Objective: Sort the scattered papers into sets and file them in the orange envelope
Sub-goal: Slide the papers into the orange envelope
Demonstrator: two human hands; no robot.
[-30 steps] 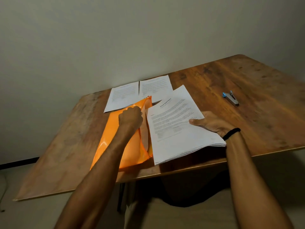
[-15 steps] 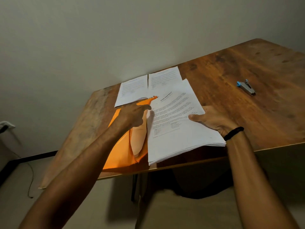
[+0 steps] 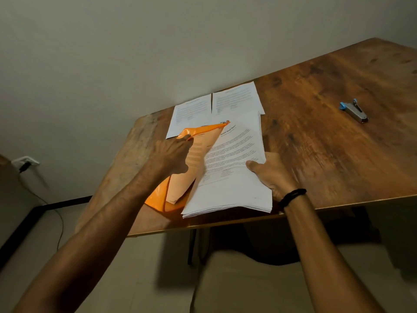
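Two hands are engaged on the worktop (image 3: pixel 338 154). At the left, the left hand (image 3: pixel 171 154) has its fingers curled on the upper wall of the orange envelope (image 3: pixel 155 198). It pinches that wall near the mouth and holds it raised off the lower wall, so the mouth gapes toward the right. The envelope lies near the worktop's front edge, and print shows through the lifted wall.

We judge the envelope thin, pliant and slick. Take hold at the edge of the mouth, because a grip further back would let the wall sag shut.

Behind the envelope, two loose sheets (image 3: pixel 194 111) lie side by side at the far edge.

Next comes the stack of papers (image 3: pixel 230 177), with its left edge at the envelope's mouth. The right hand (image 3: pixel 270 175) clamps the stack's right edge, thumb on top, with the fingers beneath and hidden.

We judge the stack thick, fairly heavy and prone to fanning, since the sheets slide on one another. Grip it through its full thickness and present the leading edge squarely.

At the far right, a stapler (image 3: pixel 354 110) lies well apart from both hands.
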